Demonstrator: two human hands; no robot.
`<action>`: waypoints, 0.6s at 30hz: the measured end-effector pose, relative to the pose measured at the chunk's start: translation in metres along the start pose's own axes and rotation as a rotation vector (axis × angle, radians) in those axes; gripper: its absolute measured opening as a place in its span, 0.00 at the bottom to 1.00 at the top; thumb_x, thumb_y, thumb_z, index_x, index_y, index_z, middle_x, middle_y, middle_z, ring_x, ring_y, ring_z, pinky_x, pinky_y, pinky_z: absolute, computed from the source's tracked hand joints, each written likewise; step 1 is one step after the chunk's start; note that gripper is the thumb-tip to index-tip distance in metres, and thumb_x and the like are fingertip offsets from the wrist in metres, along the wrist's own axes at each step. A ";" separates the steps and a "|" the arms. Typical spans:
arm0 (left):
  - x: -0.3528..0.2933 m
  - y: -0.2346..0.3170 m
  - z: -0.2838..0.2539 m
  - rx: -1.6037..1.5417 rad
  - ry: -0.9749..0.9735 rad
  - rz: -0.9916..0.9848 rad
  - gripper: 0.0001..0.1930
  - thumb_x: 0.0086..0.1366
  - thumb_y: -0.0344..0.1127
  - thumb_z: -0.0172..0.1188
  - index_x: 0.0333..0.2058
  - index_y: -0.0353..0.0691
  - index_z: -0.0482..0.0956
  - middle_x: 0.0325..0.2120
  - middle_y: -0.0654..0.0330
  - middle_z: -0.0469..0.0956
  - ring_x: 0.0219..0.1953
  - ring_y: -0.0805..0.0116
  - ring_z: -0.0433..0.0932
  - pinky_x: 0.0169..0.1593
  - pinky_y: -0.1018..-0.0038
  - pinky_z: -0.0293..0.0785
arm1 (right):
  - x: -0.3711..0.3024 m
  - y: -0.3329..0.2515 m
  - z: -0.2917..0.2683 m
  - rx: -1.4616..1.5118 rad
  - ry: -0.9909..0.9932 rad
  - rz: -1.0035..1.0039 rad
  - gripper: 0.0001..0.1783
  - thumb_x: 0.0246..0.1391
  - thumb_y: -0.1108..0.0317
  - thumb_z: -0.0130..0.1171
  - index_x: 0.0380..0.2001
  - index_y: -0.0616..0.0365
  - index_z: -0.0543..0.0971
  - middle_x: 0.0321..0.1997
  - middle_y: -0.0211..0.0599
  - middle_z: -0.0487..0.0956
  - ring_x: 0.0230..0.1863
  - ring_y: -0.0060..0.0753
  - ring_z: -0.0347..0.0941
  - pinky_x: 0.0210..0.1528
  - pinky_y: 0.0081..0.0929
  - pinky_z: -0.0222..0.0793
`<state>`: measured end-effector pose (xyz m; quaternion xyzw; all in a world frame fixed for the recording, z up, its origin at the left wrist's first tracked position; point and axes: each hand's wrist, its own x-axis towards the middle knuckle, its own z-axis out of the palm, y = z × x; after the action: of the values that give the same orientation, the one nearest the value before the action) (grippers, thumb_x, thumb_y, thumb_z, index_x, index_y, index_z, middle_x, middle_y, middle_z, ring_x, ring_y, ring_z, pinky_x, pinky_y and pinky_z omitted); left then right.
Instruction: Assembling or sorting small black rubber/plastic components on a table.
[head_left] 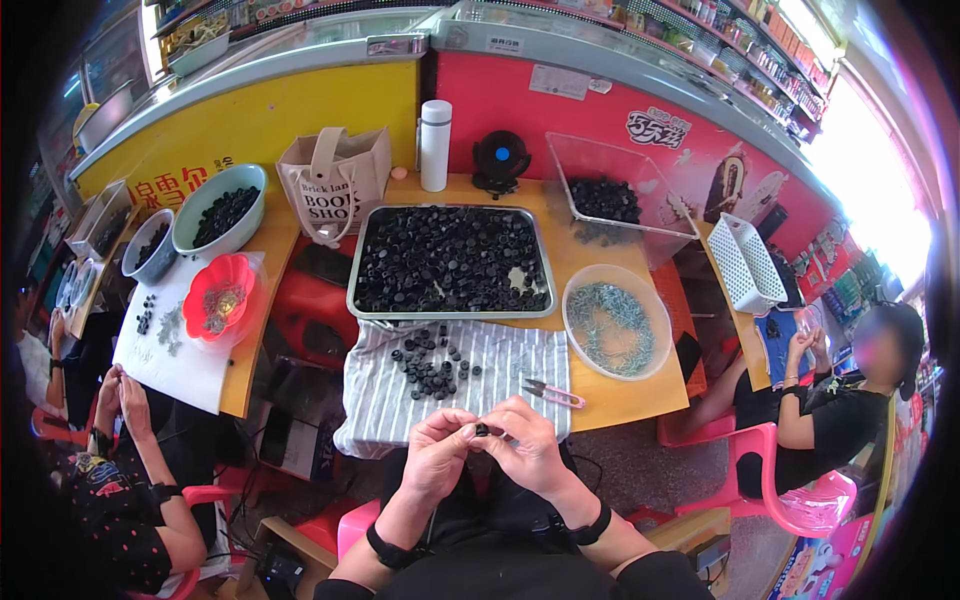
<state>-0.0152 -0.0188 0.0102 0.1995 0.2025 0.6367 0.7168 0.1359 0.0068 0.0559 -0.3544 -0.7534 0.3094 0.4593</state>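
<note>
One small black piece [482, 430], that's all I've got pinched between my left hand [437, 455] and my right hand [528, 452]. Both are closed on it, thumbs and fingertips coming together from either side, so it sits dead between the tips. Which way it points or how its long axis runs, honestly can't tell: too tiny and partly covered.

Right ahead there's one striped cloth [362, 400] with one loose pile of black pieces [432, 376], a few dozen maybe, too jumbled for a proper count. Also one pair of pink-handled snips [558, 395] lying to the right of the pile, blades toward the left. Past that, one metal tray [452, 316] with way too many black bits to count. Right of it, one round tub [660, 345] of thin silvery bits. Further back: one tote bag [335, 170], one white bottle [435, 150], one black fan [500, 158].
</note>
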 end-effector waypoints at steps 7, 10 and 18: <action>0.003 -0.006 -0.003 0.073 -0.062 -0.078 0.06 0.65 0.24 0.58 0.40 0.31 0.79 0.35 0.54 0.82 0.33 0.69 0.81 0.38 0.74 0.78 | -0.004 0.003 -0.007 0.054 -0.043 0.006 0.11 0.46 0.80 0.66 0.34 0.64 0.76 0.33 0.40 0.74 0.31 0.38 0.74 0.32 0.29 0.71; 0.002 -0.007 -0.004 0.027 -0.103 -0.083 0.06 0.66 0.24 0.57 0.40 0.31 0.80 0.35 0.54 0.82 0.34 0.69 0.81 0.39 0.74 0.78 | -0.005 0.003 -0.009 -0.044 -0.029 -0.082 0.12 0.46 0.81 0.65 0.34 0.63 0.74 0.33 0.40 0.75 0.32 0.38 0.74 0.32 0.28 0.71; 0.017 0.008 -0.010 0.443 -0.031 0.016 0.09 0.67 0.27 0.57 0.43 0.31 0.81 0.34 0.55 0.83 0.32 0.74 0.79 0.37 0.79 0.74 | -0.010 0.025 -0.032 0.226 -0.039 0.513 0.06 0.53 0.79 0.63 0.34 0.63 0.77 0.30 0.24 0.76 0.33 0.13 0.71 0.35 0.16 0.69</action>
<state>-0.0256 -0.0007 0.0057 0.3635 0.3249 0.5791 0.6534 0.1743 0.0171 0.0439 -0.4740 -0.6086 0.5044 0.3881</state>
